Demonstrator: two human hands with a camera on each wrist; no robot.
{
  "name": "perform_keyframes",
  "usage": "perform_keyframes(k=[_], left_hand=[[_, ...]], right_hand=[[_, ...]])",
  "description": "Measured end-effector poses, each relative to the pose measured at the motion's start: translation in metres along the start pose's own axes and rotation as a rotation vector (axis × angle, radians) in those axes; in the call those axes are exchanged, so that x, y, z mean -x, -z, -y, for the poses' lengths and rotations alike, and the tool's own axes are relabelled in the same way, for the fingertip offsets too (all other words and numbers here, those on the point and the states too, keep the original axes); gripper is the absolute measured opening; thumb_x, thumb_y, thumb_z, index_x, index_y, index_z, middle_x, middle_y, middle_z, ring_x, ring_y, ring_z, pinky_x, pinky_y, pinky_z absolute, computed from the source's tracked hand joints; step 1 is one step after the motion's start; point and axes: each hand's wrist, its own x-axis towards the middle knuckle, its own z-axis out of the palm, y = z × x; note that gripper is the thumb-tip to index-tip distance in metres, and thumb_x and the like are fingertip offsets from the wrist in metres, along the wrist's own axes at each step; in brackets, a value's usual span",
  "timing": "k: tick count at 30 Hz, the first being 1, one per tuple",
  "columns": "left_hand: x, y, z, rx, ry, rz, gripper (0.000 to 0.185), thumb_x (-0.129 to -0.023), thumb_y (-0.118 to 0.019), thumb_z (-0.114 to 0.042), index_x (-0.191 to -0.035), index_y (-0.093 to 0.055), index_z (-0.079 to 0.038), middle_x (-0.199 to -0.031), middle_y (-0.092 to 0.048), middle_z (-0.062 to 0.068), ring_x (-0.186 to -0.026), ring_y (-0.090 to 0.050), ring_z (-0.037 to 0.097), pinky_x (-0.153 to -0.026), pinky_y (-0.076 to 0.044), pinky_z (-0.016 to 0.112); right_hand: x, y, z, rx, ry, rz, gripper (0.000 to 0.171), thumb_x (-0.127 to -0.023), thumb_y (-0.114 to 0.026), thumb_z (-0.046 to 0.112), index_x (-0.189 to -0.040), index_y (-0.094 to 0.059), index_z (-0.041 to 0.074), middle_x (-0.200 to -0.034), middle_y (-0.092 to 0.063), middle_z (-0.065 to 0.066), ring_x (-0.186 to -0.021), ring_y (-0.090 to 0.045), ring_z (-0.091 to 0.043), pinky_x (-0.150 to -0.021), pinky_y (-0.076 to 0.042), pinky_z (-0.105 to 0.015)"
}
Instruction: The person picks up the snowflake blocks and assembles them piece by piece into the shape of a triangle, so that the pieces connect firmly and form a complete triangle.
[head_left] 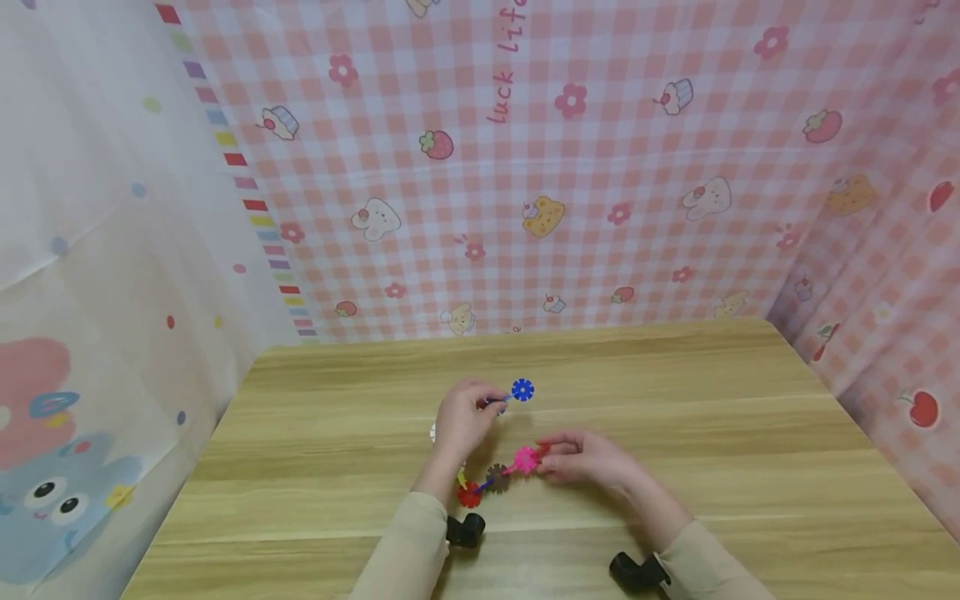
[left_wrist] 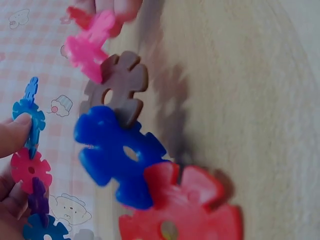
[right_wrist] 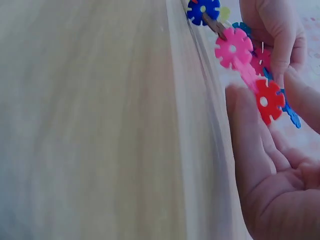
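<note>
A chain of notched plastic snowflake discs, linked edge to edge, curves between the two hands. My left hand pinches one end, its thumb on a light blue disc; a dark blue disc sticks out beyond the fingertips. Under the light blue one are a pink-red disc and a purple disc. My right hand holds the other end by a red disc, between thumb and fingers. Pink, brown, blue and red discs follow it. The left hand hides part of the chain.
The chain is close over a wood-grain table. Black wrist mounts sit by both sleeves. A pink checked curtain hangs behind the table, with a white printed curtain on the left.
</note>
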Motion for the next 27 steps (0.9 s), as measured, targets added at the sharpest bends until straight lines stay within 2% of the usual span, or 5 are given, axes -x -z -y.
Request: perform_keyframes(k=[4,9,17,21,27], left_hand=[[0.000,-0.002,0.000,-0.004,0.001,-0.043,0.009,-0.084,-0.078,-0.011,-0.093,-0.078,-0.013,-0.095,-0.069,0.001,-0.080,-0.063,0.016,-0.071,-0.053,0.031],[0.002,-0.005,-0.004,0.003,-0.009,-0.103,0.013,-0.083,-0.079,-0.010,-0.095,-0.078,-0.010,-0.096,-0.070,0.003,-0.079,-0.062,0.017,-0.070,-0.053,0.030],[0.002,-0.015,-0.011,0.019,-0.023,-0.202,0.016,-0.081,-0.080,-0.006,-0.096,-0.077,-0.008,-0.093,-0.070,0.005,-0.081,-0.063,0.020,-0.072,-0.053,0.032],[0.001,-0.018,-0.012,0.020,0.007,-0.195,0.025,-0.081,-0.079,-0.006,-0.106,-0.073,-0.007,-0.092,-0.066,0.006,-0.081,-0.061,0.020,-0.071,-0.053,0.032],[-0.001,-0.016,-0.011,0.022,0.028,-0.099,0.053,-0.083,-0.075,-0.002,-0.132,-0.058,-0.005,-0.091,-0.063,0.003,-0.081,-0.058,0.018,-0.076,-0.052,0.035]], right_hand=[[-0.005,-0.005,0.000,-0.025,0.026,-0.078,0.058,-0.090,-0.068,0.001,-0.135,-0.039,-0.020,-0.122,-0.058,-0.031,-0.103,-0.066,-0.033,-0.091,-0.053,-0.042],[-0.011,-0.012,0.002,-0.039,0.073,-0.189,0.055,-0.090,-0.068,0.000,-0.136,-0.042,-0.017,-0.120,-0.058,-0.028,-0.100,-0.066,-0.027,-0.091,-0.054,-0.041],[-0.025,-0.022,0.008,-0.064,0.130,-0.412,0.050,-0.089,-0.067,-0.003,-0.133,-0.045,-0.016,-0.119,-0.063,-0.027,-0.091,-0.067,-0.015,-0.083,-0.055,-0.028],[-0.030,-0.023,0.012,-0.073,0.135,-0.492,0.049,-0.089,-0.069,0.000,-0.131,-0.049,-0.015,-0.121,-0.064,-0.027,-0.097,-0.068,-0.018,-0.086,-0.054,-0.025],[-0.030,-0.021,0.018,0.028,0.155,-0.530,0.045,-0.088,-0.072,0.004,-0.130,-0.057,-0.006,-0.118,-0.066,-0.022,-0.104,-0.066,-0.024,-0.089,-0.052,-0.027]])
